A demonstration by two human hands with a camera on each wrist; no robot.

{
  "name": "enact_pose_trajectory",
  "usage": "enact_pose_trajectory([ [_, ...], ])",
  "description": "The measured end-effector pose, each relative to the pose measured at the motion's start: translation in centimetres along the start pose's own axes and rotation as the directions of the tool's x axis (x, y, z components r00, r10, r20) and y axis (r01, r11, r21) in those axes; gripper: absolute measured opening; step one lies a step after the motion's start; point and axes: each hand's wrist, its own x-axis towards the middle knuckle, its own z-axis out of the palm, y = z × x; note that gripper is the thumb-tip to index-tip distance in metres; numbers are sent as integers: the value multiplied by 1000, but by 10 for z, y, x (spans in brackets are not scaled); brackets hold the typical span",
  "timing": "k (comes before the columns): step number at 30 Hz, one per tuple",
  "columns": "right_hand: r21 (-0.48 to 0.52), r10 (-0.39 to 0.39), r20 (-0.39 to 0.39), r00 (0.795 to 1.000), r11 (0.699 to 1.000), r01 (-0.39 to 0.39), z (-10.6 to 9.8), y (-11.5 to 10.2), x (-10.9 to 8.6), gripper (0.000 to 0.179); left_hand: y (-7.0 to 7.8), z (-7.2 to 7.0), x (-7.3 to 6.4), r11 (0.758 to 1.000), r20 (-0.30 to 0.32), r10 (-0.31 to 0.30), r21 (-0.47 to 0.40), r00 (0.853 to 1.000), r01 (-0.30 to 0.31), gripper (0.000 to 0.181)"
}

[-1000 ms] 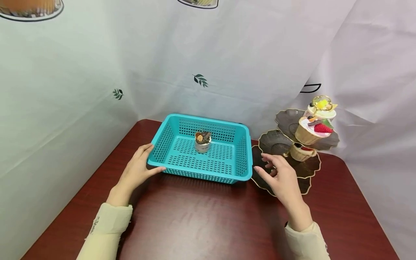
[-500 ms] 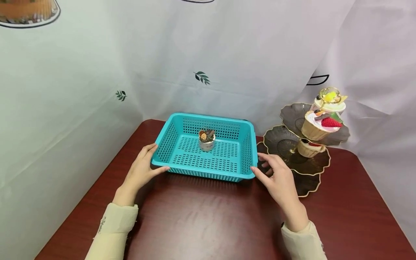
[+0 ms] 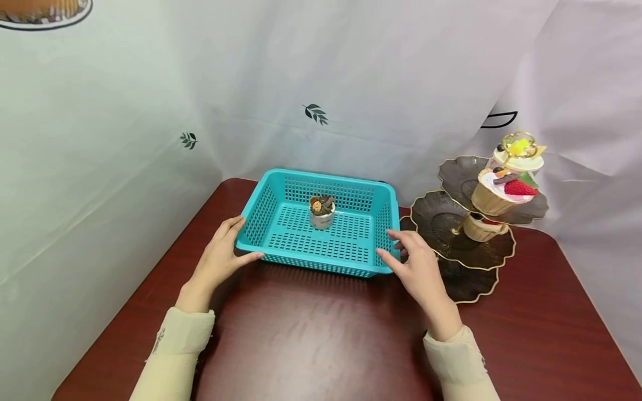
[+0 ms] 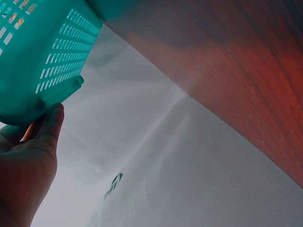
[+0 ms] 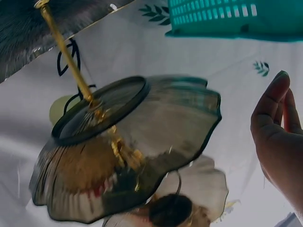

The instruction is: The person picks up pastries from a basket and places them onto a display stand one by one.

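A turquoise plastic basket (image 3: 311,264) sits on the table. Inside it stands a small dessert cup (image 3: 321,214) topped with cookie and dark chocolate pieces. At the basket's front left corner, my left hand (image 3: 215,264) has its fingers at the left side and its thumb along the front rim. In the left wrist view the fingertips (image 4: 57,109) touch the rim. My right hand (image 3: 418,270) hovers by the front right corner, thumb and fingers spread and nothing between them. The right wrist view shows a gap between this hand (image 5: 279,142) and the basket (image 5: 213,21).
Right of the basket stands a tiered stand (image 3: 431,223) with dark, gold-edged scalloped plates. It carries a strawberry cupcake (image 3: 494,195), a yellow-topped cupcake (image 3: 524,161) behind, and another cupcake (image 3: 478,228) lower down. White printed cloth (image 3: 251,83) hangs behind the red-brown table (image 3: 301,334).
My right hand has moved left, away from the tiered stand and up to the basket's right rim. The left hand stays at its corner. The head view has shifted slightly.
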Motion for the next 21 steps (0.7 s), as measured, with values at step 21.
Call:
enact_pose_trajectory([
  [21,-51,0,168,986,999,9,28,-6,29,49,0,0,2,1000,8,-11,-3,1000,11,95],
])
